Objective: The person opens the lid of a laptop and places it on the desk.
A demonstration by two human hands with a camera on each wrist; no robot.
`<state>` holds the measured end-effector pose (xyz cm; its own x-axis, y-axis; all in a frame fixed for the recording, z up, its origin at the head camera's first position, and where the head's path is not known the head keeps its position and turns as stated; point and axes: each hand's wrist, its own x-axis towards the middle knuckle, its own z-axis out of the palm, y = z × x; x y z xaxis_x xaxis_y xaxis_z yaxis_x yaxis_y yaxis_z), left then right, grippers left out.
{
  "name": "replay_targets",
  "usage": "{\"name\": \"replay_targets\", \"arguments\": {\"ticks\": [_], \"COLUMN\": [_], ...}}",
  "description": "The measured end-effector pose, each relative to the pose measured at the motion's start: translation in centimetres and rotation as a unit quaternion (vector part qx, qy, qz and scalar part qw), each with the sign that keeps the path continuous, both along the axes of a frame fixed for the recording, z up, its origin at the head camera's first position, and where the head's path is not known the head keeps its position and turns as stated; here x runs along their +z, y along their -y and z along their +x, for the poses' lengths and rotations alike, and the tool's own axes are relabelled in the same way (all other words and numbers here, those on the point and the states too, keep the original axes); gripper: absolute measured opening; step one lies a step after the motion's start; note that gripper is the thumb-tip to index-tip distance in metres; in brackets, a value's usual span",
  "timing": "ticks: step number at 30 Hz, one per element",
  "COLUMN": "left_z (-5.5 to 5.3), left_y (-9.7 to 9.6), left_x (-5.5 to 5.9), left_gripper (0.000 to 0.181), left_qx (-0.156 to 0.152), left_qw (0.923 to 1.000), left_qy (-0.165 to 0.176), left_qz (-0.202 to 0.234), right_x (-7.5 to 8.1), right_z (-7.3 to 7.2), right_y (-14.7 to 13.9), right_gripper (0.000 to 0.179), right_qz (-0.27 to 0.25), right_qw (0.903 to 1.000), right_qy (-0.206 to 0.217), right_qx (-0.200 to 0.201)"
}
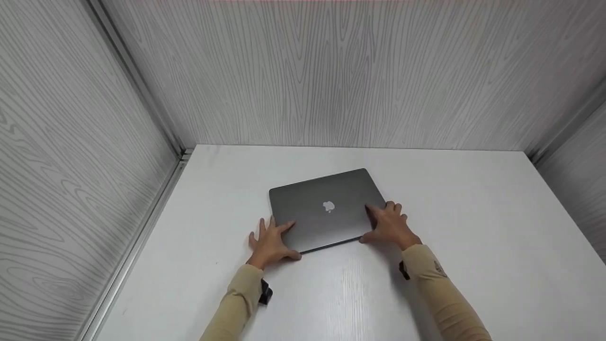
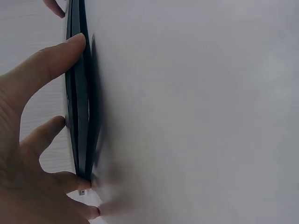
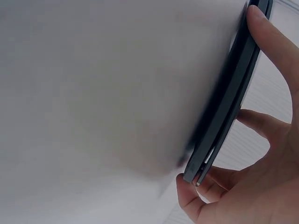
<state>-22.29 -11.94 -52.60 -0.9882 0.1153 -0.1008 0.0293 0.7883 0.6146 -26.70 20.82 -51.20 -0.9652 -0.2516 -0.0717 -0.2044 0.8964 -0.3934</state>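
A closed dark grey laptop [image 1: 315, 195] with a pale apple logo lies at a slant on the white table, its front edge towards me. At its near left corner my left hand [image 1: 271, 241] holds it, thumb on the front edge, index finger on the lid and another finger against the side. My right hand [image 1: 392, 226] grips the near right corner, thumb at the front edge and index fingertip on the lid. In the right wrist view, other fingers curl round the side of the laptop [image 3: 224, 100]. A thin gap shows between lid and base there.
The white table [image 1: 473, 199] extends around the laptop on all sides. Grey wood-grain panels [image 1: 303, 76] rise behind it and on both sides. A metal rail [image 1: 142, 237] runs along the left edge. Small black devices [image 1: 265, 292] sit at both wrists, by the beige sleeves.
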Motion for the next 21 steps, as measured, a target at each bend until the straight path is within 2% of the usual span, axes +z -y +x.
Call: {"name": "replay_targets", "arguments": {"ticks": [8, 15, 21], "left_z": [-0.9, -1.4, -1.8], "left_y": [-1.0, -2.0, -2.8], "left_x": [0.3, 0.5, 0.6], "left_gripper": [0.087, 0.087, 0.087], "left_qx": [-0.018, -0.033, -0.051], "left_qw": [0.9998, 0.9994, 0.9986], "left_qy": [-0.004, 0.001, 0.003], "left_qz": [0.008, -0.001, 0.01], "right_x": [0.2, 0.2, 0.4], "right_z": [0.5, 1.2, 1.9], "right_y": [-1.0, -1.9, -2.9], "right_gripper": [0.101, 0.103, 0.106], "right_qz": [-0.007, -0.011, -0.011], "right_qw": [0.9997, 0.9991, 0.9984], "right_qy": [-0.009, 0.003, 0.01], "right_qx": [-0.022, -0.04, -0.055]}}
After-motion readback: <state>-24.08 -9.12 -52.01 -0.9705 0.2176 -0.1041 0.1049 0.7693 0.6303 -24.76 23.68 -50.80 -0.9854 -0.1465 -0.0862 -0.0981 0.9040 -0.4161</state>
